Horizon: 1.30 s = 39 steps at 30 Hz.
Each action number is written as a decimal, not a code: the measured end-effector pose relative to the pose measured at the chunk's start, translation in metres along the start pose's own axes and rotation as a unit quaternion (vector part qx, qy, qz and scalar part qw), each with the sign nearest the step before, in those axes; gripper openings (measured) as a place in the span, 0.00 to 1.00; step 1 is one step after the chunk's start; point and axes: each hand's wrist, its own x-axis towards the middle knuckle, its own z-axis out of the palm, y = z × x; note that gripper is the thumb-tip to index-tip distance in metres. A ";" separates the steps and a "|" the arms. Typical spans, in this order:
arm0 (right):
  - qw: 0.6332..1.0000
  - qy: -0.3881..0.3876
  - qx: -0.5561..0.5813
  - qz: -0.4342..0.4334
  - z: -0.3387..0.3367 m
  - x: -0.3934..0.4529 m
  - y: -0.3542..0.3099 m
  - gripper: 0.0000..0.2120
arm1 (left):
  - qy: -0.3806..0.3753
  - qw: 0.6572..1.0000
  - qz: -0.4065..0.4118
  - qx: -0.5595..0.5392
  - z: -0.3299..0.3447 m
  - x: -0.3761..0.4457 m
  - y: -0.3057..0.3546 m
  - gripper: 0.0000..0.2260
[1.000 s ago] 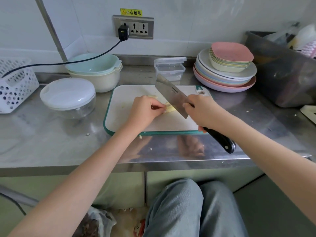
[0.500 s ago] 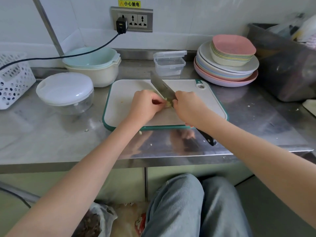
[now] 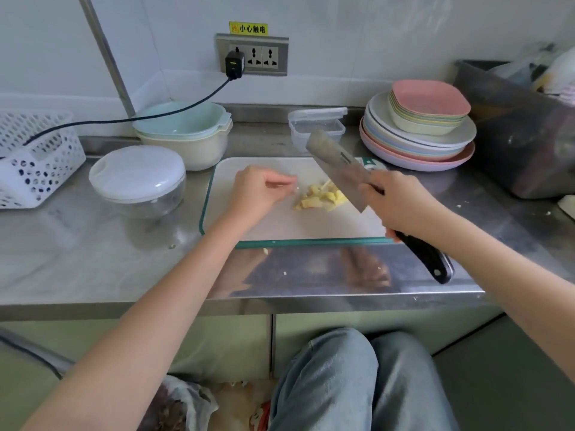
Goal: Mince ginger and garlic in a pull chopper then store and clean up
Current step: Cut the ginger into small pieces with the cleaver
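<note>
Tabletop [image 3: 93, 275]: stainless steel, reflective, set against a white wall.
Front centre: a white cutting board [image 3: 280, 225] with a green rim is laid flat.
Left of the board: a pull chopper [image 3: 138, 178] with a white lid is stood.
Far left: a white perforated basket [image 3: 34, 157] is placed.
Back: stacked bowls [image 3: 186, 135] and a small clear container [image 3: 317, 127] are seen.
Back right: a stack of plates [image 3: 417, 141] is kept beside a dark bin [image 3: 522, 135].
Surface: small pale scraps [image 3: 266, 251] are scattered near the board's front edge.

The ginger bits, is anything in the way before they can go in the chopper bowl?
Yes. The white lid sits on the chopper bowl, covering it. Between the ginger bits and the bowl, only the left hand hovers above the board.
</note>
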 end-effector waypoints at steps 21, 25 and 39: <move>0.995 -0.002 0.079 -0.060 0.036 -0.017 -0.053 0.15 | -0.050 0.995 -0.023 0.083 -0.043 -0.017 -0.023 0.08; 0.997 -0.001 0.035 -0.075 0.043 -0.007 -0.066 0.12 | 0.016 0.996 -0.021 0.088 -0.036 -0.024 -0.029 0.05; 0.996 -0.023 -0.018 -0.089 0.061 0.000 -0.066 0.08 | 0.035 0.994 0.017 0.107 -0.034 -0.027 -0.027 0.04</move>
